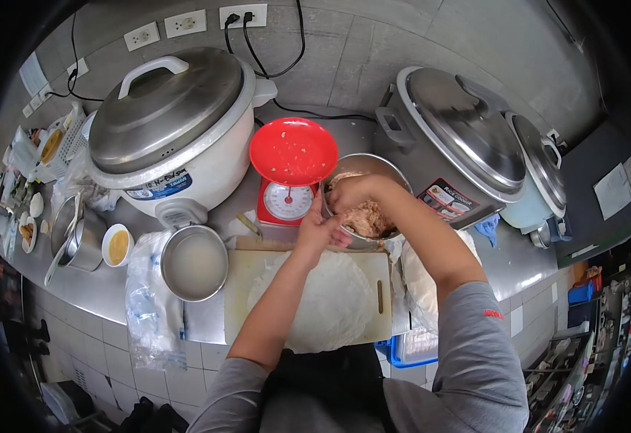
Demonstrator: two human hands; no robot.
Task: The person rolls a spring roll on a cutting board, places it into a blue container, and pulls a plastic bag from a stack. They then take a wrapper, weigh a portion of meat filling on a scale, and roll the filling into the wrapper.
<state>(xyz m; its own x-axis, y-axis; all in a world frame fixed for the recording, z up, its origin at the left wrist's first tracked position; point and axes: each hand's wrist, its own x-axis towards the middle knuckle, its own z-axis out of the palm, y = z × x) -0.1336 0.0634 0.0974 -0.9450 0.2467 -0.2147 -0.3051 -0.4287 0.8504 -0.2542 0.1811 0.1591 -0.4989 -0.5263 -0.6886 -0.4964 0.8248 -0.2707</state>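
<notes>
My right hand [351,193] reaches into a steel bowl [395,167] with its fingers curled into a pinkish-brown minced meat mixture [368,219]. Beside the bowl's near-left rim, my left hand [321,229] is held with its fingers stretched and apart. Just behind it stands a red kitchen scale [287,202] with a white dial, its red pan [294,151] dotted with small bits of food. Below my forearms, a large round white sheet [333,299], thin like a wrapper, lies on a cutting board [240,289] and hangs slightly over its front edge.
Large rice cookers [178,108] [452,130] line the wall. A steel pan of cloudy liquid [194,263] and a plastic bag [153,303] lie left of the board. Farther left are a cup of yellow sauce [118,247] and a steel pot [88,242]. Another plastic-wrapped package [424,289] sits right.
</notes>
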